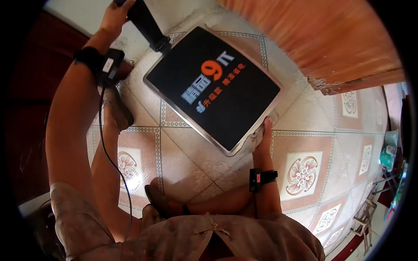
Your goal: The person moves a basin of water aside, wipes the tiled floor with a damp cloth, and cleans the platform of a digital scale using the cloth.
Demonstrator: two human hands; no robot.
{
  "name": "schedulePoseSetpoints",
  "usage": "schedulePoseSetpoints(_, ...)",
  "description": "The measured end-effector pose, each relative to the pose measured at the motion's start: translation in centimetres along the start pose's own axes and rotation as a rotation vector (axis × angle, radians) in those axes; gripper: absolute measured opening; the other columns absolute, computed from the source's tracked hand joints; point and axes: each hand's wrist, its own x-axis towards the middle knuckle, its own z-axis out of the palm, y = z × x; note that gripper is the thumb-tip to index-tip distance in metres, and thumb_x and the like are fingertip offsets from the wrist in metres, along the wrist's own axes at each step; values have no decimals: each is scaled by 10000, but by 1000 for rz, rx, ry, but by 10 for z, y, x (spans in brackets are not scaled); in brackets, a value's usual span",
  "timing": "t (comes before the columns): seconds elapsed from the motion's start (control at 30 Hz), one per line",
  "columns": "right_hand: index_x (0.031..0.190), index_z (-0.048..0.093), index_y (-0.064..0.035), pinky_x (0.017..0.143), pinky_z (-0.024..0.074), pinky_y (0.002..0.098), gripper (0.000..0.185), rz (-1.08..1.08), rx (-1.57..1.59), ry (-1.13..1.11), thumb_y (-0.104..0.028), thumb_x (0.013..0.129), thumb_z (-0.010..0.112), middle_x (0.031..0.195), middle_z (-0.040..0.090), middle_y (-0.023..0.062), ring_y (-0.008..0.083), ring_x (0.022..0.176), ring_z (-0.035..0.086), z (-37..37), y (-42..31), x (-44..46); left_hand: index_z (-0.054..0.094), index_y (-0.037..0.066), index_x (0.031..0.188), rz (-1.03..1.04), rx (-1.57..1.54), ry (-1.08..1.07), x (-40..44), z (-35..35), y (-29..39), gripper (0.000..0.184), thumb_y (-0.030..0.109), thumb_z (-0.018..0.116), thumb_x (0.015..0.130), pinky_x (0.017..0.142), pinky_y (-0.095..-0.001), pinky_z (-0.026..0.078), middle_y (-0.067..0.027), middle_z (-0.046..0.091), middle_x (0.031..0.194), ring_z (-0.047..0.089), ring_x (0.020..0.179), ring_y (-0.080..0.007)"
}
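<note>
A black square scale platform [226, 117] with a pale metal rim and orange and white lettering is held tilted above the tiled floor. Its black post [143, 21] rises from the upper left corner. At the top left, my left hand [115, 17] is closed round the far part of this post. My right hand [265, 135] is at the platform's lower right edge, with a light cloth [253, 141] pressed between it and the rim. The platform partly hides the cloth and the fingers.
An orange-brown wooden panel [322, 39] stands at the upper right. A dark door [39, 104] is on the left. A green and white container [388, 150] and a wooden stool [363, 219] are at the far right. Both feet rest on the patterned floor [302, 174].
</note>
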Motion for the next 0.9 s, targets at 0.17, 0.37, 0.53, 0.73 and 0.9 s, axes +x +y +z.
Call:
schedulePoseSetpoints(0.17,1407,472,-74,1008,491,399,569,151,-12,138,-484,1013,470,1325,570,104,250,1185,575,37,-5,-78,544,82,1314,-262,-337,22,-72,-19,19,295,168,498,1036,887,-338,515,-14,618,1255,614,999,-159)
schedulePoseSetpoints(0.37,1357,504,-109,1021,468,401,539,319,117,73,-511,999,492,1291,578,77,251,1162,568,11,38,-144,562,8,1269,-256,-443,149,-150,-44,39,392,244,628,964,747,-265,474,-23,657,1005,580,843,-116)
schedulePoseSetpoints(0.53,1366,491,-143,1030,457,425,556,397,45,97,-541,979,518,1282,575,63,248,1162,556,19,50,-185,561,15,1245,-282,-459,208,-205,-69,36,335,192,616,966,747,-280,483,-23,660,1036,603,862,-115)
schedulePoseSetpoints(0.73,1282,586,-99,984,495,427,569,506,-50,148,-573,992,467,1183,660,86,276,1058,625,2,59,-198,536,25,1322,-303,-559,193,-235,-86,20,376,124,605,965,895,-303,473,-44,659,1137,602,1020,-163)
schedulePoseSetpoints(0.9,1272,493,-150,950,480,370,492,604,-249,211,-566,1015,432,1200,557,58,214,1074,544,-28,70,-187,535,11,1323,-234,-458,220,-241,-83,20,411,168,632,956,934,-313,473,-82,670,1170,619,1071,-187)
